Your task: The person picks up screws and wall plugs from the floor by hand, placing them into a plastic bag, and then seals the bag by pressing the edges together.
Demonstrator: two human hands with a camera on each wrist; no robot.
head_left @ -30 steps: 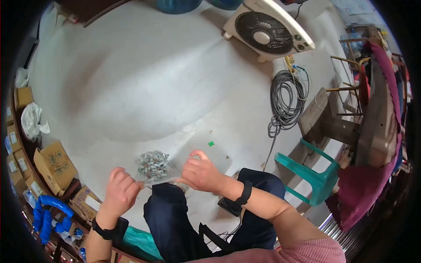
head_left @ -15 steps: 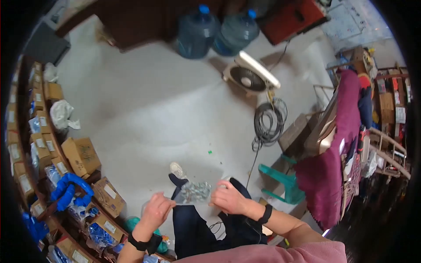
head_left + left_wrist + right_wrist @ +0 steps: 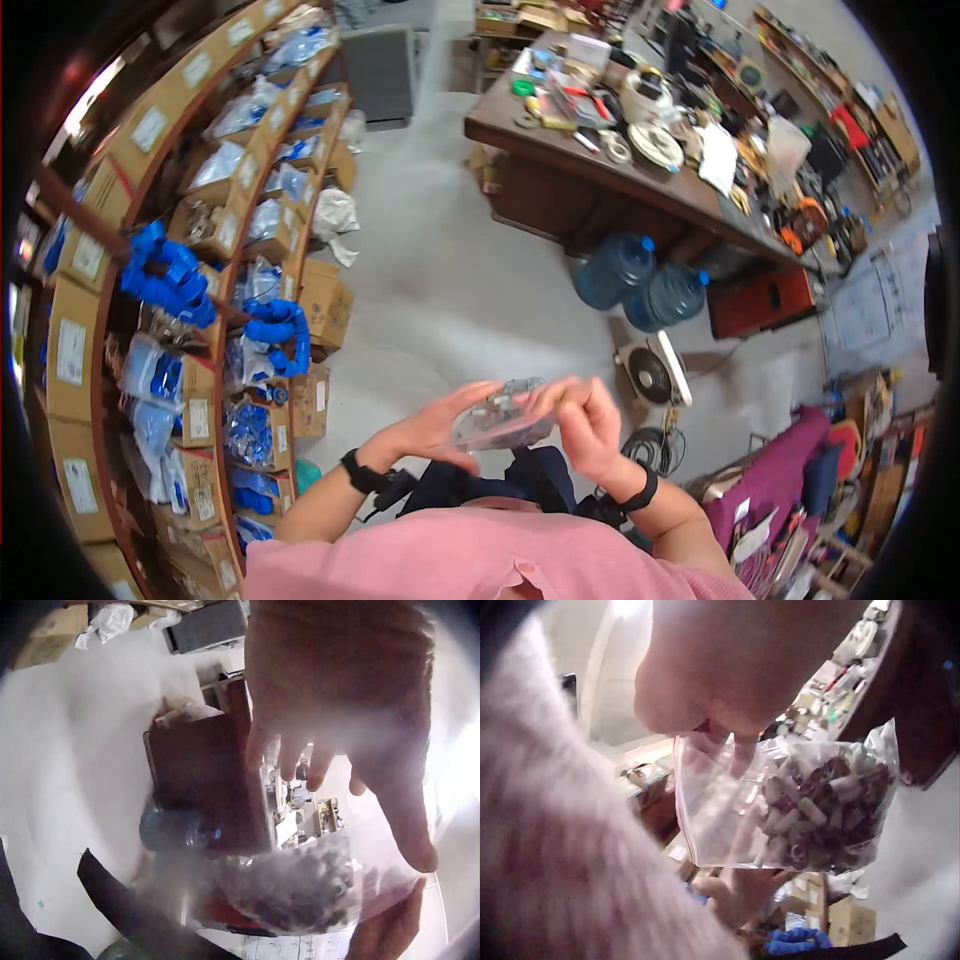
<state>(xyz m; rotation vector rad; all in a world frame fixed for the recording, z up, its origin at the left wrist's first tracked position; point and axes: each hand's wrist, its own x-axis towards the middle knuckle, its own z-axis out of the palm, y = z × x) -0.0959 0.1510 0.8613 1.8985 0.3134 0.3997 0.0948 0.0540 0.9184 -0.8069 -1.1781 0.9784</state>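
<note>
A clear zip bag (image 3: 508, 428) is held up in front of the pink shirt. In the right wrist view many small, pale tube-like pieces (image 3: 829, 814) fill one end of it, while the end by the zip strip is flat. My right hand (image 3: 590, 425) pinches the bag's edge with curled fingers. On the opposite side is my left hand (image 3: 430, 425), its fingers extended and its thumb apart. The left wrist view shows that thumb (image 3: 409, 840) straight, with its tip right at the bag's flat end.
Shelves with labelled cardboard boxes (image 3: 80, 345) and blue coiled pieces (image 3: 165, 275) line the left. Ahead stands a cluttered dark desk (image 3: 555, 165) with water jugs (image 3: 615, 272) before it. A box fan (image 3: 652, 375) and coiled cable (image 3: 655, 450) are on the floor at right.
The view has swung toward the shelves and desk. The bag has come up closer to the body. The left hand has gone from gripping the bag's edge to extended fingers; the right still pinches it.
</note>
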